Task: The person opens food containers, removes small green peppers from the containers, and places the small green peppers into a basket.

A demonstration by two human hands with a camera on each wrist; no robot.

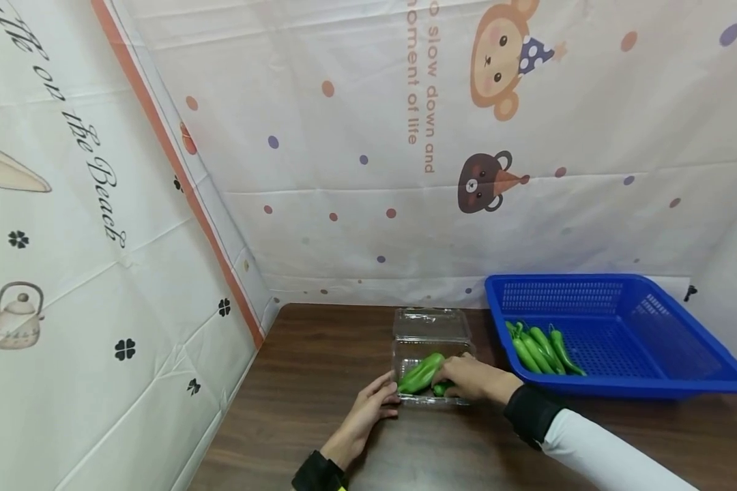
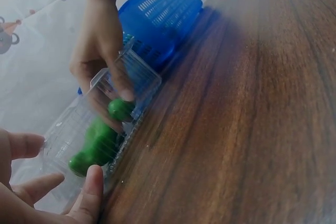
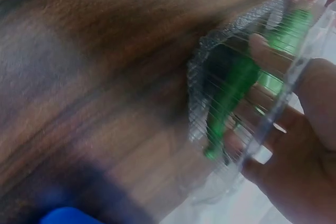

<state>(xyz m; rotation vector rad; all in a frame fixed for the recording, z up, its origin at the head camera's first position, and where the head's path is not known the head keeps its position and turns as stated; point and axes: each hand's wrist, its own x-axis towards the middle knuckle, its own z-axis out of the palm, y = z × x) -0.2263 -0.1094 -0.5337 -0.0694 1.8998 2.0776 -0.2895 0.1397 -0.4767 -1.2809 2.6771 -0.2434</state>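
A hinged clear plastic box (image 1: 431, 325) stands on the wooden table with its lid folded back. Large green peppers (image 1: 422, 373) lie in its left part. My right hand (image 1: 469, 377) reaches down into the box from the right and holds another green pepper (image 3: 231, 90) between thumb and fingers, low near the front wall. My left hand (image 1: 366, 410) is at the box's front left corner, its fingertips touching the outside. In the left wrist view its thumb (image 2: 93, 184) and fingers are spread at that end of the box.
A blue plastic basket (image 1: 651, 387) stands right of the box, with several slim green peppers (image 1: 539, 350) in its left end. Brown wooden table (image 1: 319, 354) lies around the box. Printed white cloth (image 1: 344, 170) hangs behind the table and along its left side.
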